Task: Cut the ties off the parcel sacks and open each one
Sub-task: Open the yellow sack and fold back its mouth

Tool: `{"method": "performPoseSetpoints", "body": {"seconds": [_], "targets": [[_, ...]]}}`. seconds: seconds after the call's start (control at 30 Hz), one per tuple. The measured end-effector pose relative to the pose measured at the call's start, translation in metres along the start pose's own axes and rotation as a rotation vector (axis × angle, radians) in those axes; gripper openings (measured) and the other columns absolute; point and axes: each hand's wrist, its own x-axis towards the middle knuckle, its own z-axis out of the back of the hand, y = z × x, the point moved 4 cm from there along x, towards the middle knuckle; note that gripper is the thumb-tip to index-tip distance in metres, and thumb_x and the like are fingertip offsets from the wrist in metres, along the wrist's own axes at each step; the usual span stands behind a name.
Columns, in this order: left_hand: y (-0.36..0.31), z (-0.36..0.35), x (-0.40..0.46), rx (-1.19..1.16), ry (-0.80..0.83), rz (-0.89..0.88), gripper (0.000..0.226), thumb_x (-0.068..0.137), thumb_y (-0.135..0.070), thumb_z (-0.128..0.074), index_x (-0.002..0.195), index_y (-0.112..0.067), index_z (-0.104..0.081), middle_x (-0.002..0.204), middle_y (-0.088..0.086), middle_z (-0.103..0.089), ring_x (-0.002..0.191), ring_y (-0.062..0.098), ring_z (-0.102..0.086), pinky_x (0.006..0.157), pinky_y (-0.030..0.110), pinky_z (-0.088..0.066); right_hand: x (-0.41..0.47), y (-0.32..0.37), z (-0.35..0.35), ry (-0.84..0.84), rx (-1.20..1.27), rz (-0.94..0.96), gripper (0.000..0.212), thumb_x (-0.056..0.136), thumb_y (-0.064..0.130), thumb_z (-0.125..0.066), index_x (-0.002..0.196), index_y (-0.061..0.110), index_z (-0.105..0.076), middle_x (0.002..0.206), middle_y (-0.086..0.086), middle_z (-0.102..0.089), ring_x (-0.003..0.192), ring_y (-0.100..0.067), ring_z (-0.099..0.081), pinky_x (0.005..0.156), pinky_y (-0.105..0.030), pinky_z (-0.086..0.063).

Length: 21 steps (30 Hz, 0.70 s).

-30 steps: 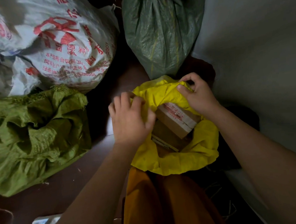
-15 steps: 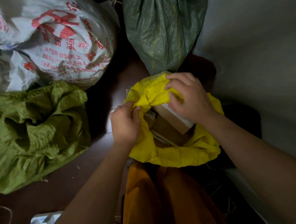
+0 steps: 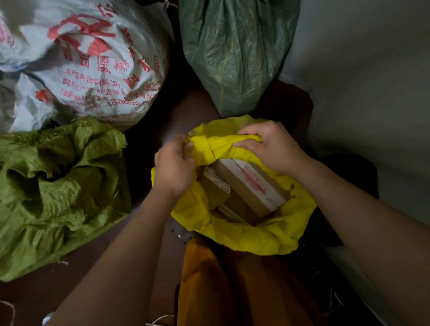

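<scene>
Left hand (image 3: 173,167), right hand (image 3: 273,148) grip yellow sack (image 3: 256,235) rim; mouth open, boxes (image 3: 248,188) inside.

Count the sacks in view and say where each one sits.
4: white sack top left, dark green sack top centre, light green sack left, yellow sack under both hands. Others may lie outside the frame.

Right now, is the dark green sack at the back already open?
No, the dark green sack has its neck bunched shut at the top.
</scene>
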Motion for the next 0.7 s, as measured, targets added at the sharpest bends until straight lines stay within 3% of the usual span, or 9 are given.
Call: {"method": "performPoseSetpoints", "body": {"seconds": [0.07,0.17,0.23,0.3,0.4,0.5,0.6,0.7], "targets": [[-0.006,0.009,0.007,0.029,0.008,-0.023,0.012,0.096,-0.005,-0.048,0.092,-0.001,-0.059,0.085,0.029,-0.057,0.09,0.047,-0.054,0.075,0.047,-0.043,-0.003,0.0,-0.004,0.031,0.153,-0.076,0.012,0.09,0.021,-0.068,0.091,0.011,-0.075,0.08,-0.005,-0.071,0.073,-0.011,-0.063,0.07,-0.032,-0.052],[-0.018,0.019,0.019,0.064,0.013,-0.064,0.012,0.094,-0.009,-0.052,0.094,-0.007,-0.064,0.08,0.011,-0.057,0.092,0.04,-0.058,0.078,0.041,-0.042,-0.007,-0.003,-0.011,0.008,0.376,-0.181,0.016,0.093,0.021,-0.064,0.083,0.011,-0.072,0.076,-0.007,-0.067,0.071,-0.012,-0.06,0.066,-0.031,-0.05],[-0.024,0.022,0.025,0.162,-0.036,-0.105,0.015,0.091,-0.016,-0.057,0.102,-0.014,-0.067,0.098,0.008,-0.062,0.106,0.033,-0.054,0.088,0.036,-0.035,-0.012,-0.008,-0.018,-0.056,0.463,-0.258,0.019,0.095,0.021,-0.061,0.086,0.007,-0.071,0.082,-0.012,-0.069,0.075,-0.017,-0.062,0.071,-0.035,-0.052],[-0.026,0.024,0.028,0.269,-0.117,-0.13,0.025,0.086,-0.022,-0.063,0.111,-0.023,-0.065,0.117,0.006,-0.054,0.117,0.028,-0.042,0.092,0.035,-0.023,-0.016,-0.018,-0.024,-0.157,0.508,-0.349,0.019,0.097,0.022,-0.058,0.087,0.011,-0.07,0.088,-0.013,-0.07,0.082,-0.021,-0.065,0.079,-0.039,-0.054],[-0.022,0.025,0.019,0.398,-0.23,-0.195,0.036,0.083,-0.035,-0.067,0.117,-0.026,-0.062,0.127,0.007,-0.046,0.121,0.029,-0.035,0.1,0.047,-0.026,-0.018,-0.026,-0.023,-0.256,0.579,-0.45,0.019,0.098,0.027,-0.057,0.086,0.019,-0.069,0.095,-0.015,-0.072,0.09,-0.025,-0.068,0.086,-0.044,-0.056],[-0.008,0.013,0.003,0.509,-0.19,-0.191,0.063,0.077,-0.052,-0.068,0.133,-0.029,-0.052,0.142,0.006,-0.04,0.129,0.031,-0.032,0.103,0.053,-0.025,-0.015,-0.024,-0.02,-0.252,0.55,-0.401,0.019,0.097,0.025,-0.058,0.088,0.014,-0.07,0.096,-0.024,-0.07,0.085,-0.026,-0.066,0.082,-0.047,-0.056],[0.006,0.0,-0.002,0.586,-0.1,-0.088,0.078,0.078,-0.044,-0.071,0.146,-0.037,-0.032,0.153,0.002,-0.026,0.137,0.032,-0.024,0.106,0.055,-0.026,-0.015,-0.024,-0.018,-0.229,0.562,-0.402,0.014,0.097,0.025,-0.058,0.095,0.019,-0.07,0.097,-0.011,-0.073,0.092,-0.023,-0.07,0.085,-0.04,-0.058],[0.012,-0.002,0.004,0.449,-0.121,-0.114,0.063,0.091,-0.018,-0.059,0.147,-0.033,-0.033,0.15,0.004,-0.035,0.133,0.031,-0.032,0.105,0.05,-0.034,-0.015,-0.025,-0.017,-0.219,0.562,-0.4,0.013,0.097,0.024,-0.058,0.091,0.024,-0.07,0.092,-0.002,-0.074,0.089,-0.017,-0.071,0.084,-0.034,-0.058]]}}
